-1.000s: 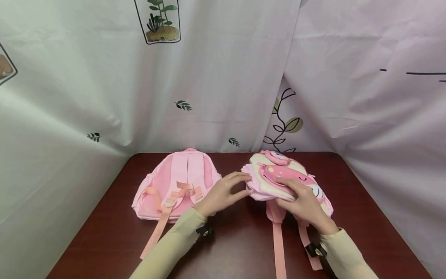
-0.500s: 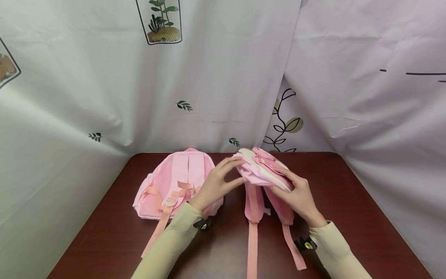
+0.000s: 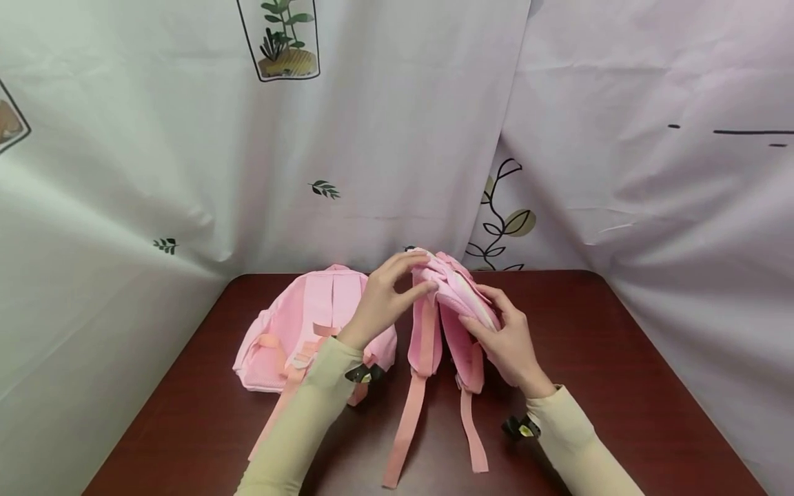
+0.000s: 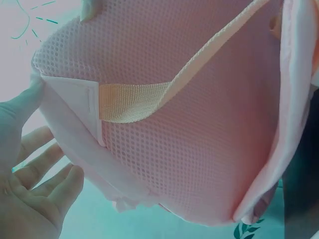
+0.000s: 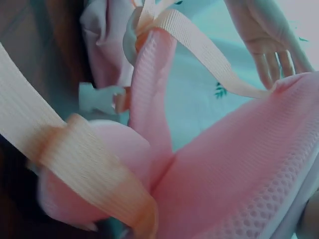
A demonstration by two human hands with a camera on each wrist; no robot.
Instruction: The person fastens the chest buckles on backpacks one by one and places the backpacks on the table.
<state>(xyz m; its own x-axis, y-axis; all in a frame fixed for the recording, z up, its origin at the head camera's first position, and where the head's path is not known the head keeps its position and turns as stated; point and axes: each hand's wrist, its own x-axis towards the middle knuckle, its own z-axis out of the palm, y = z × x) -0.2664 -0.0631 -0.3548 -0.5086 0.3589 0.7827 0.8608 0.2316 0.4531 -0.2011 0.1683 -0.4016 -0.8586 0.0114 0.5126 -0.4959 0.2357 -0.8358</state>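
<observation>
A pink backpack (image 3: 455,293) is lifted and tilted above the table, its padded shoulder straps (image 3: 424,337) hanging down. My left hand (image 3: 387,296) pinches its left corner between thumb and fingers. On the right side, my right hand (image 3: 509,341) grips the lower edge, thumb below and fingers over the front. The left wrist view shows the mesh back panel (image 4: 144,154) with an orange webbing strap (image 4: 132,102) sewn at its corner. In the right wrist view, webbing (image 5: 99,174) hangs in front of the shoulder straps. The bag's front is mostly turned out of sight.
A second pink backpack (image 3: 335,303) lies on the left of the dark red table (image 3: 589,344), back panel up, one strap trailing toward the front. Pale printed cloth (image 3: 397,138) hangs behind and at both sides.
Both hands have raised the right backpack and drawn it leftward. It has tilted so its front faces away, and its straps have swung left with it. The other backpack stays put.
</observation>
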